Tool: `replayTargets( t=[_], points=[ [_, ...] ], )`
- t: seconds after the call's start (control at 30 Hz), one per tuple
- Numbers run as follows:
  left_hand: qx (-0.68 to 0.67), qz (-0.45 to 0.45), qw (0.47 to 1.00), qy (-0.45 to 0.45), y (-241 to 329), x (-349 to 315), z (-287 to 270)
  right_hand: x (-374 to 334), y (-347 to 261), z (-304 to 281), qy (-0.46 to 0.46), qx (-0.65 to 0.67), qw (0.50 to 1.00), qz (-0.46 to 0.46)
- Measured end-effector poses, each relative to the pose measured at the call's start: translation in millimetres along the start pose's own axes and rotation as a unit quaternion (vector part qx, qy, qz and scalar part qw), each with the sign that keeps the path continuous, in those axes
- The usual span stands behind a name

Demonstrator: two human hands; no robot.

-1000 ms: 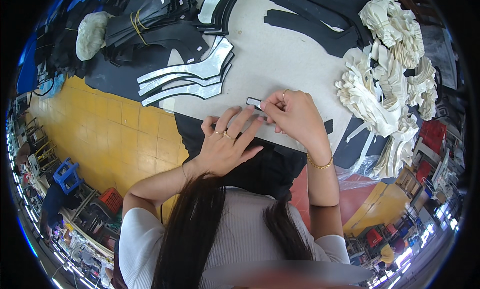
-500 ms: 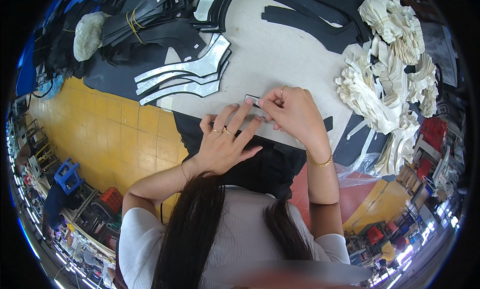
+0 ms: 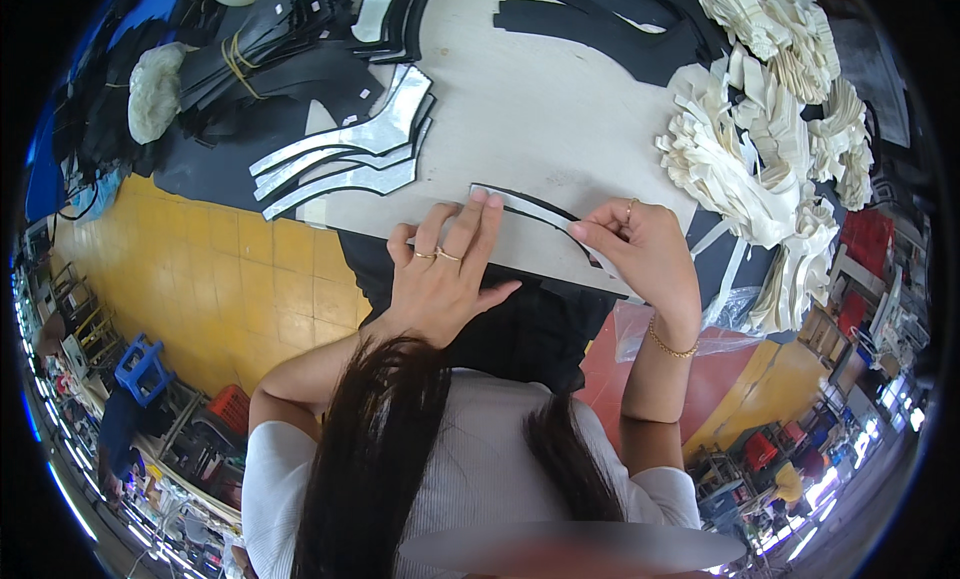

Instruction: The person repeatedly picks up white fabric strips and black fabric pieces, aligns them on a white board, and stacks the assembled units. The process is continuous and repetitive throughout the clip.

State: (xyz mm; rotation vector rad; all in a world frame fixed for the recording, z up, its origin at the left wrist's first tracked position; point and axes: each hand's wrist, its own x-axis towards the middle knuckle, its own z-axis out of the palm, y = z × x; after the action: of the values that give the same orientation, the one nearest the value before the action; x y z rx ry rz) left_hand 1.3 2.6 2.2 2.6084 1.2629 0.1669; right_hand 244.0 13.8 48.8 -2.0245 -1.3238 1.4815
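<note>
Left hand (image 3: 440, 279), loosely spread, presses the black strip (image 3: 543, 203) at its left end; right hand (image 3: 650, 254) pinches the white band (image 3: 530, 209) toward its right, best kept unpuckered.

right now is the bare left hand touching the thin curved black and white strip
Touching. The head view shows the bare left hand with two fingertips pressed onto the left end of the thin curved black-and-white strip.

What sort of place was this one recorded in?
Probably a garment or sewing workshop, judging by the banded black pieces, the heaps of cream strips and the curved, dark-edged strip being handled at a table.
</note>
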Motion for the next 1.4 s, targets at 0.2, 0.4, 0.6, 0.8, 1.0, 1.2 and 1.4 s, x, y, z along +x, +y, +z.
replayTargets(
  t=[0.2, 0.4, 0.6, 0.8, 1.0, 1.2, 1.4],
  points=[
    [0.023, -0.012, 1.0, -0.004, 4, 2, 3, -7, 14, 4, 0.069, -0.017, 0.997, -0.009],
    [0.044, -0.021, 0.999, -0.004, 9, 3, 4, -6, 11, 3, 0.08, -0.04, 0.996, -0.025],
    [0.059, -0.023, 0.998, -0.018, 11, 6, 0, -5, 12, 5, 0.088, -0.048, 0.994, -0.045],
    [0.074, -0.02, 0.997, -0.031, 19, 9, -5, -5, 14, 7, 0.094, -0.058, 0.992, -0.053],
    [0.051, -0.037, 0.997, -0.048, 24, 11, -10, -5, 16, 11, 0.109, -0.084, 0.988, -0.073],
    [0.04, 0.024, 0.997, 0.059, 47, 14, 1, -7, 15, 15, 0.133, -0.144, 0.976, -0.095],
    [-0.008, 0.082, 0.997, 0.008, 49, 22, 17, -13, 17, 11, 0.118, -0.139, 0.98, -0.082]
  ],
)
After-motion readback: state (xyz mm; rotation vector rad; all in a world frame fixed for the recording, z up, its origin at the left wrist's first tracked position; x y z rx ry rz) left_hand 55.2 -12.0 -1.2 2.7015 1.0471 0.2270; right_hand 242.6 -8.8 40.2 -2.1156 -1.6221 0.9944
